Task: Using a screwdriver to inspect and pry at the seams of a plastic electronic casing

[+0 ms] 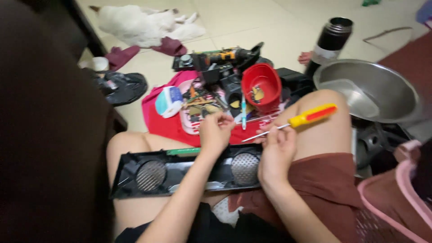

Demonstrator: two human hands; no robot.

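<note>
Beneath both grips, a long black speaker panel (180,173) with two round mesh grilles lies across the person's bare thighs; it looks light, stiff, thin plastic, liable to crack if twisted, so best steadied along its rim, not on the mesh. Above the right hand (276,150), clenched on its thin steel shaft, a yellow-handled screwdriver (310,115) slants up; it seems light and rigid. The left hand (216,130) is pinched shut on something too small to tell.

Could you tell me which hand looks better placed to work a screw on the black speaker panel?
Probably the right hand: it holds the yellow-handled screwdriver above the long black plastic speaker panel.
</note>
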